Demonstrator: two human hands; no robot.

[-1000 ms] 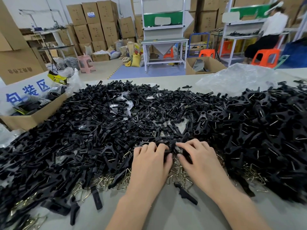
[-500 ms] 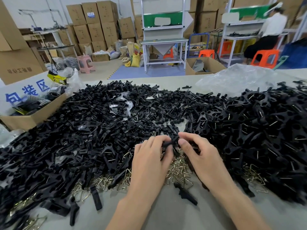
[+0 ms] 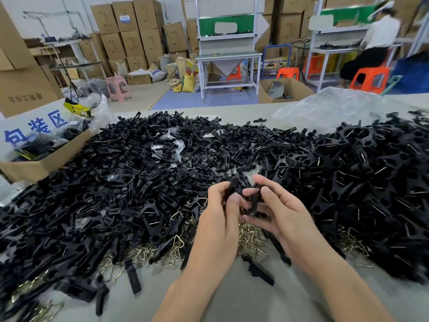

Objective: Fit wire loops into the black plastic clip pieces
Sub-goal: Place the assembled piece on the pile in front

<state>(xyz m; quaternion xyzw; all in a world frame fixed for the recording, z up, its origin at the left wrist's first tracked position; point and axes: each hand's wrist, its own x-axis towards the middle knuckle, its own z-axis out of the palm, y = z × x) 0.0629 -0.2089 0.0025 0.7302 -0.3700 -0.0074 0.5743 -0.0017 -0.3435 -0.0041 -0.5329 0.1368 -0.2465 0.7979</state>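
Head view: above the near edge of the bench (image 3: 232, 300) the left hand (image 3: 218, 208) pinches a black clip piece (image 3: 232, 185) in curled fingers; the right hand (image 3: 281, 208) curls round a second piece (image 3: 255, 201); whether either holds a wire is unclear. Best to square the pieces up before seating a loop. Wire loops (image 3: 251, 235) lie just beneath, half buried under the heap of clip pieces (image 3: 120, 182), which may snag them. A cardboard box (image 3: 46, 165) sits at the left edge.

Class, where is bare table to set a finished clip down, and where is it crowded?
Bare table: the near edge between the forearms, and a far strip by the plastic bag. Clip pieces and wire loops crowd the middle.
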